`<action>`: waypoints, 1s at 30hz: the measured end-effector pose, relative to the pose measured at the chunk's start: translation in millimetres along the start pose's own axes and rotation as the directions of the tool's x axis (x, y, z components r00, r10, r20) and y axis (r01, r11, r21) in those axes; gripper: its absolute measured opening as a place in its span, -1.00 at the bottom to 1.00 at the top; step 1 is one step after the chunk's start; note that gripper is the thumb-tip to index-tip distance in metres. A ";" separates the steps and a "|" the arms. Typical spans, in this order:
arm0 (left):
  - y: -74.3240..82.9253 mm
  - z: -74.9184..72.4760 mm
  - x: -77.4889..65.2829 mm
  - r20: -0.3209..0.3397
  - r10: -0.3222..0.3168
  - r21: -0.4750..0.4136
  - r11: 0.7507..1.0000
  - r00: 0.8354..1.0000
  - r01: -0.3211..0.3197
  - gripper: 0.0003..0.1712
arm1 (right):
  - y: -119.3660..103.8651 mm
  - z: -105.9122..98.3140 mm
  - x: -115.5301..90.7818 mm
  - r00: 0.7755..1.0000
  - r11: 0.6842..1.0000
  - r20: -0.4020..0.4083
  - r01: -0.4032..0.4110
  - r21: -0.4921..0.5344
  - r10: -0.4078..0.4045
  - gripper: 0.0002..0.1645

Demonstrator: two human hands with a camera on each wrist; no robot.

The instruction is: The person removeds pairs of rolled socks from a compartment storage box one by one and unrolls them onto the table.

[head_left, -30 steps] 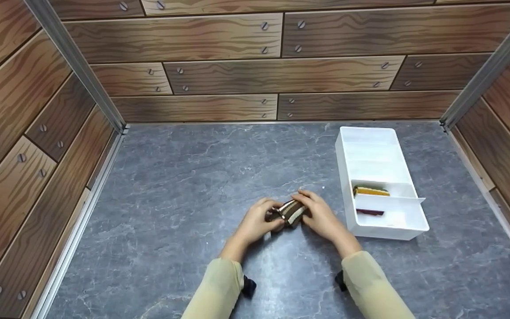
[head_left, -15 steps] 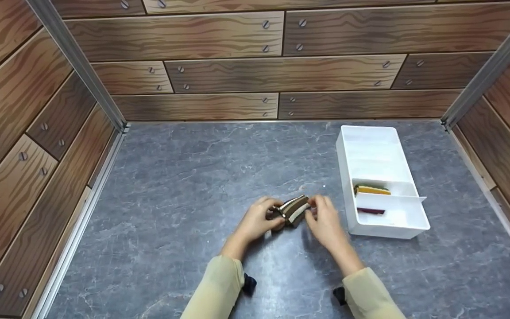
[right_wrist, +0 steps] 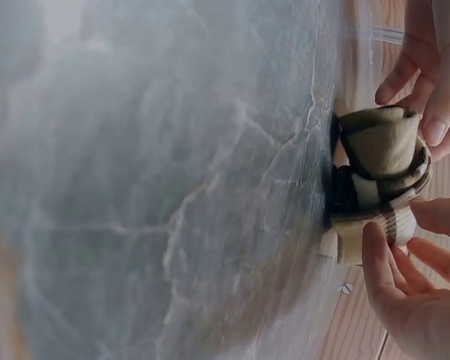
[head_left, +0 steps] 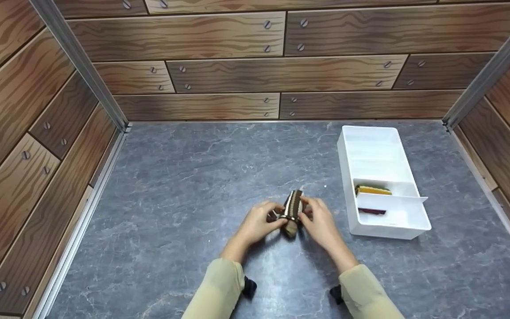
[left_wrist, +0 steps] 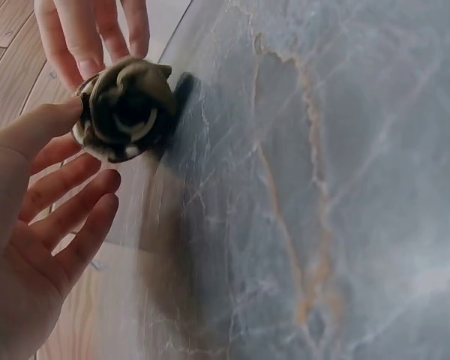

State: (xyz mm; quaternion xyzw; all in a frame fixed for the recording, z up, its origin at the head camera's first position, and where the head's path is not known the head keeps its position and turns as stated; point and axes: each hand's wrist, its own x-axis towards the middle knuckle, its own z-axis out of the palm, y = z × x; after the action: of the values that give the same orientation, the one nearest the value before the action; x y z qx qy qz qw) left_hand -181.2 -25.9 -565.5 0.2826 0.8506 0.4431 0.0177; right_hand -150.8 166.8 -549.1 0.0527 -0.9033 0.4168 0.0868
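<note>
Between both hands is a rolled sock (head_left: 294,204) with brown and cream stripes, close over the grey table. My left hand (head_left: 257,223) pinches its left side between thumb and fingers. On the other side, my right hand (head_left: 321,221) grips it with fingertips and thumb. The left wrist view looks into the coiled end of the sock (left_wrist: 139,86), the left thumb at its edge and the other fingers spread below. In the right wrist view, a tan fold sticks out of the sock (right_wrist: 382,146), and the right fingertips meet its striped side.
A white divided box (head_left: 390,231) stands to the right of my hands. One compartment holds a yellow and green folded item (head_left: 373,190), another a dark red item (head_left: 372,211). A thin divider (head_left: 419,200) juts past the box's right rim. Wood-patterned walls (head_left: 224,106) enclose the table.
The sock has turned from slanting right to nearly lengthwise, and a tan end now shows toward me. My right hand drew back from its top, then closed in on its right side.
</note>
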 end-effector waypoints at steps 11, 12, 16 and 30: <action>6.0 3.8 -1.3 0.035 -0.050 -0.015 0.999 0.998 0.051 -0.74 | 4.0 -3.5 10.0 0.995 0.998 0.076 0.058 -0.010 -0.058 -0.49; 6.1 3.4 -0.8 0.037 -0.049 -0.010 0.999 0.998 0.050 -0.75 | 4.6 -3.7 10.4 0.995 0.998 0.081 0.059 -0.008 -0.058 -0.49; 4.3 -0.8 4.5 0.011 -0.027 0.013 1.000 1.000 0.027 -0.80 | 5.9 -4.4 9.9 0.996 0.998 0.072 0.057 0.009 -0.058 -0.50; 4.0 -4.0 43.7 0.034 -0.016 0.073 0.997 0.999 0.014 -0.53 | -9.9 9.6 -17.1 1.000 0.997 0.010 -0.022 -0.080 0.023 -0.35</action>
State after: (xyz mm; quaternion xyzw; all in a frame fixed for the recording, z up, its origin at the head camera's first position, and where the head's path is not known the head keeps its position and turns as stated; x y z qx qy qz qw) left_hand -217.2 -5.4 -550.4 0.2844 0.8678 0.4067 0.0256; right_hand -133.5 153.6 -551.3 0.0414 -0.9202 0.3812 0.0790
